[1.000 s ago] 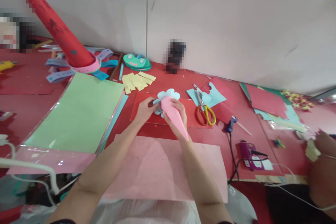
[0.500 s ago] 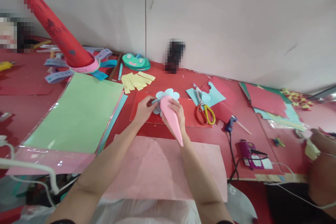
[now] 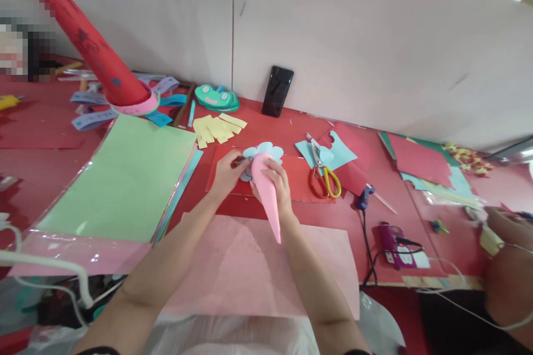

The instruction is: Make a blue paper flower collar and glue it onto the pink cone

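Observation:
My right hand (image 3: pixel 278 186) is wrapped round a pink paper cone (image 3: pixel 266 194), its point tilted down toward me. Light blue scalloped paper petals (image 3: pixel 266 150) surround the cone's wide end. At their left side my left hand (image 3: pixel 228 173) pinches the edge of the petals between thumb and fingers. Under the hands lies a red paper sheet (image 3: pixel 303 177). Closer to me, a large pink sheet (image 3: pixel 250 266) is spread beneath my forearms.
Scissors (image 3: pixel 323 177) rest on blue paper scraps at the right, near a glue gun (image 3: pixel 366 195) and purple power strip (image 3: pixel 397 247). Yellow strips (image 3: pixel 214 128), green sheets (image 3: pixel 120 183) and a red tube (image 3: pixel 91 39) are left. A phone (image 3: pixel 277 91) leans on the wall. A person's arm (image 3: pixel 510 272) is far right.
The cone's point has swung slightly left and down, and the petals have turned a little with it. Both hands keep their hold.

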Demonstrator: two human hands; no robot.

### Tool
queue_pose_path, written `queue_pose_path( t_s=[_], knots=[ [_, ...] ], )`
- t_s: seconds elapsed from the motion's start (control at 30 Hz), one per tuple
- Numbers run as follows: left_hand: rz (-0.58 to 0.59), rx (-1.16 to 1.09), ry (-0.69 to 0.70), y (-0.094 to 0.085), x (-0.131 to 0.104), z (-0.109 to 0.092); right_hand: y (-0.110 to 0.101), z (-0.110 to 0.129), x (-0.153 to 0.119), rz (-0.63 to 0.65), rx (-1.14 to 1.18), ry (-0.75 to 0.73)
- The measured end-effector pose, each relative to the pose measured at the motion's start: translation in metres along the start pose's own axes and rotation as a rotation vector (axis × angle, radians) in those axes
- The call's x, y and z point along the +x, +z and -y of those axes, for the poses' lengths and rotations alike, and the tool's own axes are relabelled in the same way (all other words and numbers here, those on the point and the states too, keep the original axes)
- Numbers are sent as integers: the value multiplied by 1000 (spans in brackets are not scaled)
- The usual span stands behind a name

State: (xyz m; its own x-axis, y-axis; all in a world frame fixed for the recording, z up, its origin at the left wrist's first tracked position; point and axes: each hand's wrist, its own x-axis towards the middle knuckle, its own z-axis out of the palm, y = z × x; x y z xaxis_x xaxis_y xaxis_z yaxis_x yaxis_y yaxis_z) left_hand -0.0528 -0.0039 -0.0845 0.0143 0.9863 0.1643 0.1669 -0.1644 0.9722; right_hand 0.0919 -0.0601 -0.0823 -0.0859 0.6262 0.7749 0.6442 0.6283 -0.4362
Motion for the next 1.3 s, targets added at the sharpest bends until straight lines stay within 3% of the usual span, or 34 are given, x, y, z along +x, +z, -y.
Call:
queue_pose_path(
  t_s=[0.2,0.4,0.73,0.93,1.13,1.3],
  knots=[
    [32,-10,25,-2,0,-9,-1,2,0,32,12,-22],
    [-16,52,81,-5,-3,-15,-1,5,-2,82,59,-82],
    [-3,-27,61,-6,-4,-19,-2,7,-5,80,-19,18],
    [-48,-33,164,-7,-4,-19,0,1,-7,-25,-116,107],
    [-128,-86,11,-5,-2,-14,2,-4,-9,-29,-75,156],
    [-179,-136,-74,-6,2,-5,1,-7,-6,56,-105,271]
  ],
)
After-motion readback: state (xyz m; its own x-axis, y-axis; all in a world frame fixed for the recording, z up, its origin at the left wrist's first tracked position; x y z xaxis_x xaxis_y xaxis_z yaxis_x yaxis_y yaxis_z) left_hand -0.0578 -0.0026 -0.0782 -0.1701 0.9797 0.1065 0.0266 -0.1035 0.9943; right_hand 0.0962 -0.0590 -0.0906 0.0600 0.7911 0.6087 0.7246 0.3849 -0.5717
